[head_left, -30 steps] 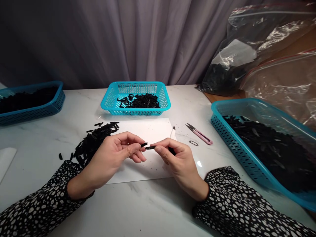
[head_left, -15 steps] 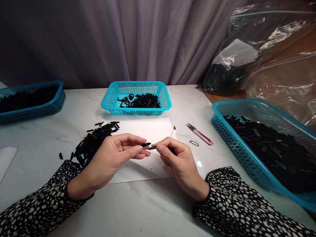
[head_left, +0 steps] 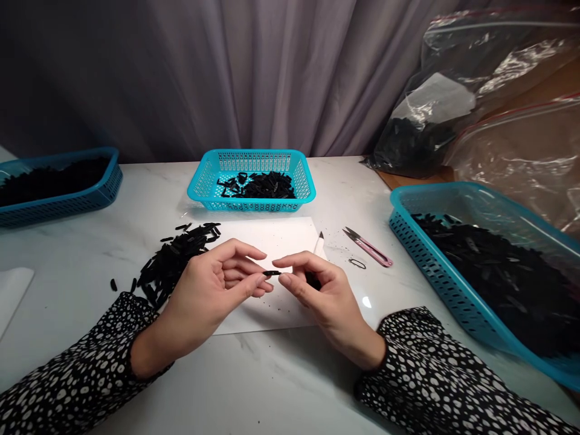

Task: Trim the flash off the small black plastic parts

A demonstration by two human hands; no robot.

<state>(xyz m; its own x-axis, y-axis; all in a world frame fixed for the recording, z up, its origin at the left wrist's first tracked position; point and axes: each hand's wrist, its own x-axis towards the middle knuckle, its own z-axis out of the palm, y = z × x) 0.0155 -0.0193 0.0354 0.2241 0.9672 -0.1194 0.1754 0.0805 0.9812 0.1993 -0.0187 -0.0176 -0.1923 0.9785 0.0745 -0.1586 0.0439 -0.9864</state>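
Observation:
A small, narrow black piece (head_left: 272, 273) is held level between my two hands, over a white sheet (head_left: 272, 235). My left hand (head_left: 222, 278) pinches its left end with the thumb against the fingers. My right hand (head_left: 321, 287) has its thumb at the right end, the index finger raised just above. Something dark shows under the curled fingers of my right hand; I cannot make out what it is. Beside my left hand lies a heap of similar black pieces (head_left: 170, 260), partly hidden by that hand and sleeve.
A blue basket (head_left: 251, 205) with black pieces stands at the back. Fuller blue baskets are at the left (head_left: 106, 190) and right (head_left: 435, 296). Pink thread snips (head_left: 369, 248), a small black loop (head_left: 357, 264) and a white-handled pointed tool (head_left: 319, 244) lie right. Clear bags (head_left: 421, 127) stand behind.
Two black pieces showed at the fingertips before; now one level piece shows between the thumbs. The right index finger has lifted off, and the left fingers have shifted slightly.

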